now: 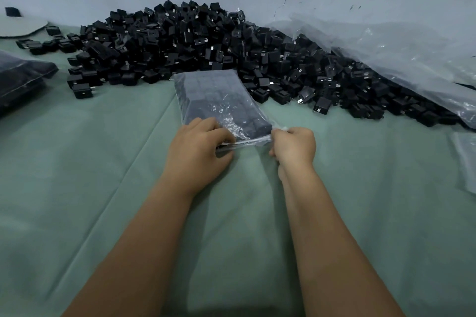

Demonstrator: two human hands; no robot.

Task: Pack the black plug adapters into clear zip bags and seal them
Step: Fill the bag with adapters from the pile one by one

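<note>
A clear zip bag [219, 95] filled with black plug adapters lies flat on the green cloth, its mouth toward me. My left hand [198, 149] pinches the zip strip at the bag's near left end, thumb below and fingers on top. My right hand [293, 147] grips the near right corner of the same strip. Behind the bag rises a large heap of loose black plug adapters [206, 41] against the wall.
A big crumpled clear plastic sheet [401, 49] covers the heap's right side. A filled bag [18, 80] lies at the left edge. Empty clear bags [466, 159] sit at the right edge. A pale round mat [18, 28] lies far left. Green cloth [90, 162] covers the table.
</note>
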